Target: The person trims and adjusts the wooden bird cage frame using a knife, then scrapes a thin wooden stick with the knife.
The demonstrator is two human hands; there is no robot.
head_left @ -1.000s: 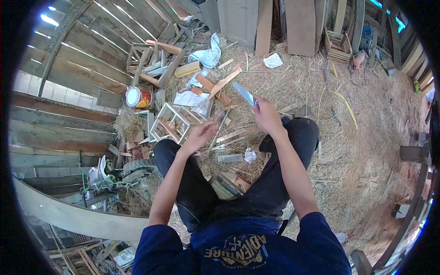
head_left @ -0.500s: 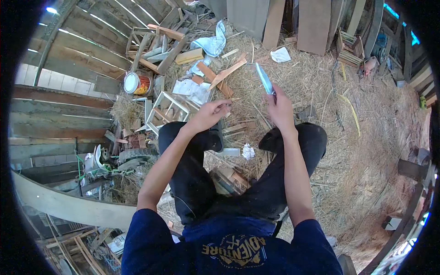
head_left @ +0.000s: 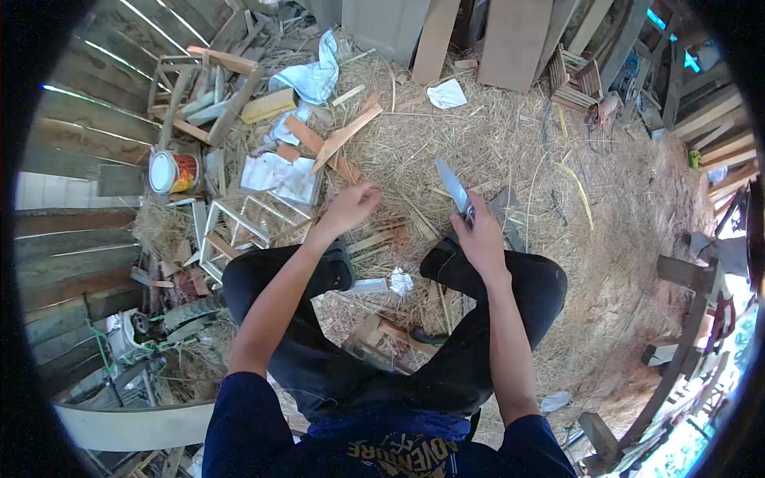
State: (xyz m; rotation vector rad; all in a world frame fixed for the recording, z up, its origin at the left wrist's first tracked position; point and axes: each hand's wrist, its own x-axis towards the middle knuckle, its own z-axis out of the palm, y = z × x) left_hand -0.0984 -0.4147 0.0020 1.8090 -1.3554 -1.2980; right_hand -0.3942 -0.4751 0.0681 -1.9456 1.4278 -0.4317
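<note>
A knife with a broad pale blade (head_left: 452,183) and a dark handle is gripped in my right hand (head_left: 483,239), its tip pointing up and to the left over the straw. My left hand (head_left: 349,210) hovers to the left of the knife, fingers curled inward; whatever they may hold is hidden. Beyond that hand, a long split piece of wood (head_left: 347,137) lies across reddish boards. Crumpled white paper (head_left: 401,281) rests on the ground between my feet, beside a pale block (head_left: 369,286).
A white wooden frame (head_left: 237,231) stands near my left knee, with a paint bucket (head_left: 173,172) behind it. Scrap wood and a light blue cloth (head_left: 313,73) lie farther back. Slatted crates (head_left: 575,80) and a yellow strap (head_left: 578,193) are on the right.
My view has shifted, moving the surroundings left and partly down. The knife has come lower, closer to my body. A thin sliver visible at my left fingertips before no longer shows.
</note>
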